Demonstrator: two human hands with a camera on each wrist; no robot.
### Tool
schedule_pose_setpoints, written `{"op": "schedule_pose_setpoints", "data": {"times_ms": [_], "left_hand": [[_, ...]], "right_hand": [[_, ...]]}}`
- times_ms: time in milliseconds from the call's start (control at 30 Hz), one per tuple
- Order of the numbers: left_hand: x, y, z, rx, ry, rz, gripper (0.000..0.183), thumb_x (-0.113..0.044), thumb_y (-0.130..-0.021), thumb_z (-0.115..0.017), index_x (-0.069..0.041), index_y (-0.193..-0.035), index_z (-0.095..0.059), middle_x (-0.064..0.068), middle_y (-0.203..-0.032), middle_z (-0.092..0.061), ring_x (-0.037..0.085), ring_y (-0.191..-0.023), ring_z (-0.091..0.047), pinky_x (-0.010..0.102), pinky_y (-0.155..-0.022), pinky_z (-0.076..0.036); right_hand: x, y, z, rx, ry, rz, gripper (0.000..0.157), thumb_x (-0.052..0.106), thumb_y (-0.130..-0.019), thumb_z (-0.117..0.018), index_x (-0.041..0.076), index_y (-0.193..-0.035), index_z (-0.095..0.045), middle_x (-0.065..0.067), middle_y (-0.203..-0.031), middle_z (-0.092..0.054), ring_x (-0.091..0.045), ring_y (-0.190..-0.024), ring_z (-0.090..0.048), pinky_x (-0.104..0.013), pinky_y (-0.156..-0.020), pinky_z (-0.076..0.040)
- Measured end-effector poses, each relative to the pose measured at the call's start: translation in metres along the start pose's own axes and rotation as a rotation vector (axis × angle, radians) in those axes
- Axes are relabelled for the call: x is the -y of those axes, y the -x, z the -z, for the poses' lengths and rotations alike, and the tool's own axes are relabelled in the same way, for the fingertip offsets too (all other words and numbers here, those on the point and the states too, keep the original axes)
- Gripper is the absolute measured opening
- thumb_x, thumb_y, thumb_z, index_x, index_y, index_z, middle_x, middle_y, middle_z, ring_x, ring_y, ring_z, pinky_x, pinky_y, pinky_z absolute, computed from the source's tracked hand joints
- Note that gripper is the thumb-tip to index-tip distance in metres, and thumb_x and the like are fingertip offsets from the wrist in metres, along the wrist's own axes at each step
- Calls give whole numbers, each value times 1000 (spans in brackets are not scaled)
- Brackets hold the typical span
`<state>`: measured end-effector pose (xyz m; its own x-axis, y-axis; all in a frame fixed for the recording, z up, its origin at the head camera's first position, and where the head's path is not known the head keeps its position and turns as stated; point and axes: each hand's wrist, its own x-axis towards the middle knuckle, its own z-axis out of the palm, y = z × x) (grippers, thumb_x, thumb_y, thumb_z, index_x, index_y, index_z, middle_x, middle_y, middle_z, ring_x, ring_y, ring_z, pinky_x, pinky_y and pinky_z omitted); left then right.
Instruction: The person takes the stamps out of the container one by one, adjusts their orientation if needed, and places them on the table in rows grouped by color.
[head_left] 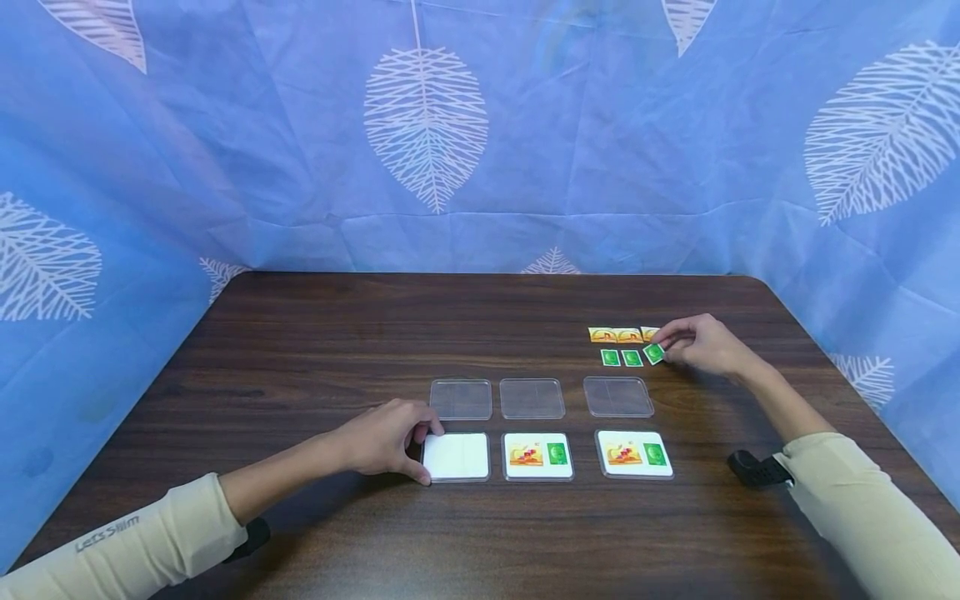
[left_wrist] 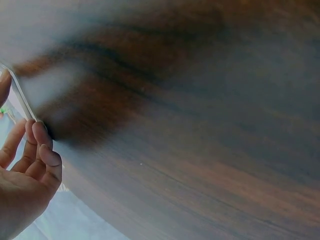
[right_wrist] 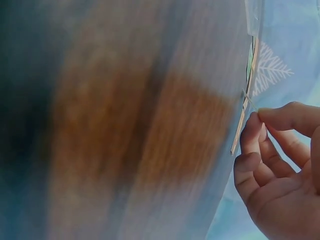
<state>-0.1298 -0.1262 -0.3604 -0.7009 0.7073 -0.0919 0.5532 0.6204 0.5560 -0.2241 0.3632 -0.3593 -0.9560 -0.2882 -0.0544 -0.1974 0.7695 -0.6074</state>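
My left hand (head_left: 388, 437) grips the left side of a shallow clear case (head_left: 487, 477) with a plain white card (head_left: 456, 456) in it, thumb at the near corner and fingers at the far one. In the left wrist view the case's edge (left_wrist: 22, 97) runs between thumb and fingers. At the back right, my right hand (head_left: 708, 343) pinches a small white-bordered green square card (head_left: 654, 354), tilted, between thumb and index finger. The right wrist view shows this card (right_wrist: 251, 102) edge-on. Two more green squares (head_left: 611, 357) lie beside it in a row.
Behind the green squares lie several orange-yellow picture cards (head_left: 602, 335), one partly covered by the right fingers. Two filled cases (head_left: 537, 473) (head_left: 635, 473) each show an orange picture and a green square on white. Three clear lids (head_left: 461, 400) form a row behind the cases on the dark wooden table (head_left: 337, 333).
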Motion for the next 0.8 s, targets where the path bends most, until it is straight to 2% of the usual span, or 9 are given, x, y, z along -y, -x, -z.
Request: {"op": "schedule_pose_setpoints", "data": {"times_ms": [367, 600, 800], "left_hand": [[0, -1, 1, 6, -2, 10, 47, -21, -76, -94, -2, -112, -70, -3, -85, -54, 3, -67, -43, 21, -61, -41], [0, -1, 0, 8, 0, 11, 47, -21, -76, -95, -2, -112, -70, -3, -85, -54, 3, -67, -43, 21, -61, -41], [1, -1, 0, 6, 2, 11, 48, -21, -76, -95, -2, -112, -70, -3, -85, -54, 3, -68, -43, 22, -61, -41]], "right_hand": [[9, -3, 0, -7, 122, 61, 18, -10, -87, -64, -8, -103, -72, -13, -92, -72, -20, -81, -64, -27, -66, -50], [9, -5, -2, 34, 133, 56, 12, -7, -88, -68, -7, -100, -72, -8, -87, -68, -19, -77, -60, -28, -64, -48], [10, -6, -4, 39, 144, 43, 12, -7, -87, -67, -6, -99, -71, -7, -85, -66, -19, -75, -55, -30, -63, -46]]}}
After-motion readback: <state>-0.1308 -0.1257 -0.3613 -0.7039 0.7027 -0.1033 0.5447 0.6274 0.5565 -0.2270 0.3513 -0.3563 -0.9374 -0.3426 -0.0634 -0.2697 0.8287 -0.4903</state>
